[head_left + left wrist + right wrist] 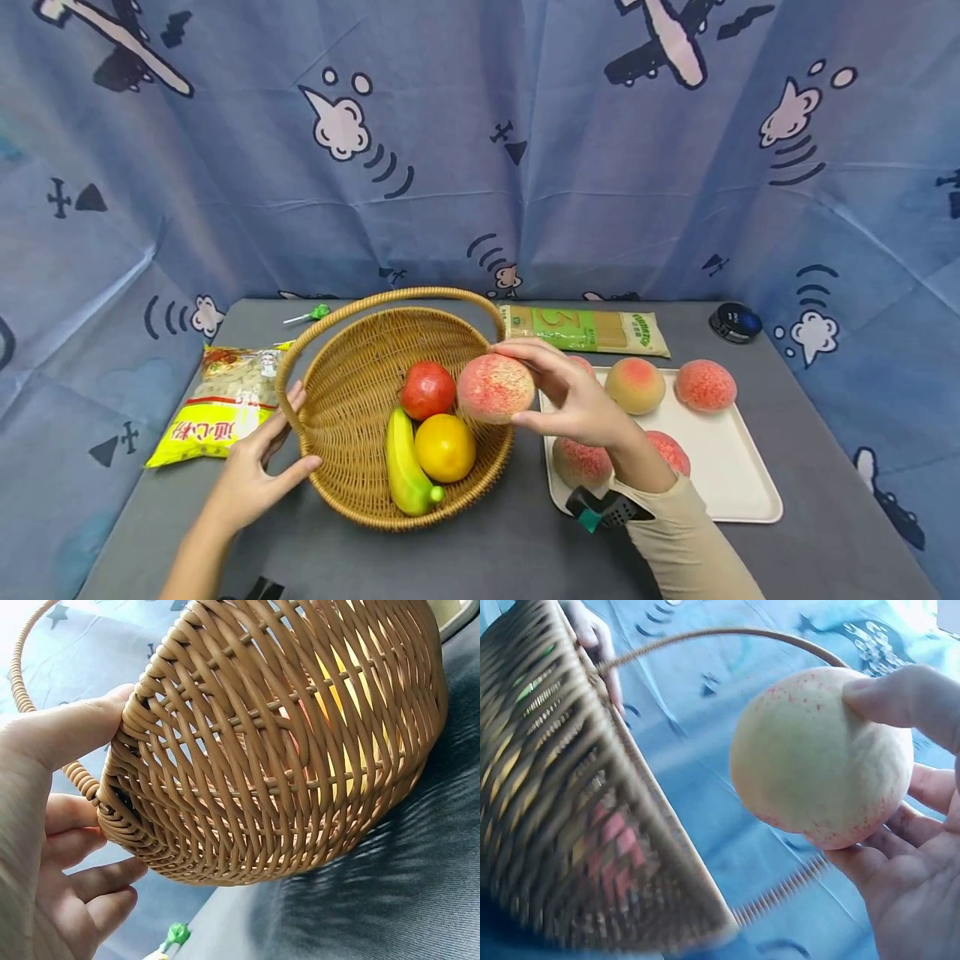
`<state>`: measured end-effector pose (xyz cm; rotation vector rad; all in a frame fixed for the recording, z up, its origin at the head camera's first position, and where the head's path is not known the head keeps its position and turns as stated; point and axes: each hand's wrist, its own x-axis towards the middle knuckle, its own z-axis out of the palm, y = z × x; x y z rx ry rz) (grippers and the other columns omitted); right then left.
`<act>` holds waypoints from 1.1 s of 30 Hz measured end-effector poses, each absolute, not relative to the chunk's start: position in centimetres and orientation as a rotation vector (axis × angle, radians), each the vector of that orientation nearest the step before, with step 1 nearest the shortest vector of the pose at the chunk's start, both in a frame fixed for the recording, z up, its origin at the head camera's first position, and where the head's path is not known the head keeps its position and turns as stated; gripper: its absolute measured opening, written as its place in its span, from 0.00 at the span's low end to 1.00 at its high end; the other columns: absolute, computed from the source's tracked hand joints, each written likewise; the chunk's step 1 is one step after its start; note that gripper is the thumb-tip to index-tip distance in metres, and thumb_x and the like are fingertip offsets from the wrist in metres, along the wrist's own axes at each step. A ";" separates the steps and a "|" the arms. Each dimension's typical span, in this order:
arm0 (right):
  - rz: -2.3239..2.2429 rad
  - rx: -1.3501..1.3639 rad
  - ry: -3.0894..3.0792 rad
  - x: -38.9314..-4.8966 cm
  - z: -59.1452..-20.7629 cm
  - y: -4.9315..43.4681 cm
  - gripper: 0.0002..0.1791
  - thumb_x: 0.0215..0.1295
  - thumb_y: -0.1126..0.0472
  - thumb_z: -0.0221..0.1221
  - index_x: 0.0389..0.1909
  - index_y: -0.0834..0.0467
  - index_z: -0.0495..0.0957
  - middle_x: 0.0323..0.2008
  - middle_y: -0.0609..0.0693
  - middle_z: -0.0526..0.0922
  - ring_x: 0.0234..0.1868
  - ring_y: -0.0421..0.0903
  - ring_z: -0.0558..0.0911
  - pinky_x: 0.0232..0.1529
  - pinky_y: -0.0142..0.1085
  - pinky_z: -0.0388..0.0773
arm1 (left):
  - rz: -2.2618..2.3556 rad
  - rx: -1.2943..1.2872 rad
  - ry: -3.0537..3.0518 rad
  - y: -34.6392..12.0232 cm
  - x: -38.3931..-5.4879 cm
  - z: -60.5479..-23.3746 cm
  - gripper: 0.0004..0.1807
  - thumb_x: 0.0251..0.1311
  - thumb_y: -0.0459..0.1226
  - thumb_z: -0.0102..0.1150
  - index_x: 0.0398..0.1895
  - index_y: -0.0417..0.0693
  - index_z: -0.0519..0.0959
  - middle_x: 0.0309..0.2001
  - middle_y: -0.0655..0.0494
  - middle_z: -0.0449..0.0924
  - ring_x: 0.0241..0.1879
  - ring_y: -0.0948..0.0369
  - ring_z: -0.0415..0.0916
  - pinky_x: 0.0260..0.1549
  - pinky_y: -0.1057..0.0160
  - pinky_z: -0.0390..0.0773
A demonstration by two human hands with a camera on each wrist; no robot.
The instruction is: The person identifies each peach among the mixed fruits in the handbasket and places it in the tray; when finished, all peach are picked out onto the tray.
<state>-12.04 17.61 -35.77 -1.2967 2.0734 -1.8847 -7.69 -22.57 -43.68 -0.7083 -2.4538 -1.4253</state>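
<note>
A wicker basket [348, 367] with an arched handle stands left of the middle. Inside it lie a banana [406, 467], an orange [446, 448] and a red pomegranate-like fruit [428, 390]. My left hand [251, 475] holds the basket's left rim by the foot of the handle; in the left wrist view the thumb [90, 724] presses the rim and a few fingers touch its other side. Over the basket's right rim, my right hand [573, 396] grips a pink and yellow peach [495, 388]. The right wrist view shows the peach [810, 757] between thumb and fingers, apart from the basket.
A white tray [738, 479] on the right bears several peaches, partly hidden by my right arm. Behind it lies a green noodle packet [588, 330]. A yellow pasta bag [225, 408] lies left, a green lollipop [318, 312] behind the basket, a round black device [735, 322] far right.
</note>
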 end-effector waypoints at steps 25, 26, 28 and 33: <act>-2.523 -0.535 2.361 -3.0 -42.1 35.1 0.40 0.45 0.94 0.49 0.64 0.79 0.54 0.59 0.55 0.69 0.57 0.41 0.73 0.57 0.25 0.75 | -1.456 -0.723 -2.422 -22.8 -7.2 -43.6 0.45 0.42 0.18 0.66 0.68 0.33 0.60 0.72 0.37 0.53 0.68 0.71 0.58 0.61 0.80 0.64; -2.539 -0.515 2.366 -2.8 -42.5 35.5 0.40 0.45 0.94 0.49 0.64 0.79 0.54 0.58 0.55 0.70 0.57 0.41 0.74 0.57 0.25 0.75 | -1.457 -0.725 -2.420 -22.7 -7.2 -43.6 0.45 0.42 0.18 0.66 0.68 0.33 0.60 0.72 0.38 0.53 0.68 0.71 0.58 0.61 0.80 0.64; -2.563 -0.432 2.389 -2.3 -43.4 36.3 0.39 0.46 0.94 0.49 0.64 0.78 0.56 0.58 0.55 0.71 0.56 0.41 0.74 0.56 0.24 0.75 | -1.454 -0.727 -2.422 -22.7 -7.2 -43.6 0.45 0.42 0.18 0.66 0.68 0.33 0.60 0.73 0.41 0.52 0.68 0.71 0.57 0.61 0.80 0.63; -2.535 -0.186 2.462 -1.1 -45.6 38.1 0.37 0.50 0.90 0.51 0.64 0.72 0.61 0.56 0.49 0.73 0.55 0.36 0.75 0.55 0.19 0.73 | -1.435 -0.732 -2.437 -22.5 -7.5 -43.4 0.45 0.43 0.19 0.66 0.69 0.34 0.60 0.73 0.42 0.53 0.68 0.71 0.57 0.61 0.80 0.63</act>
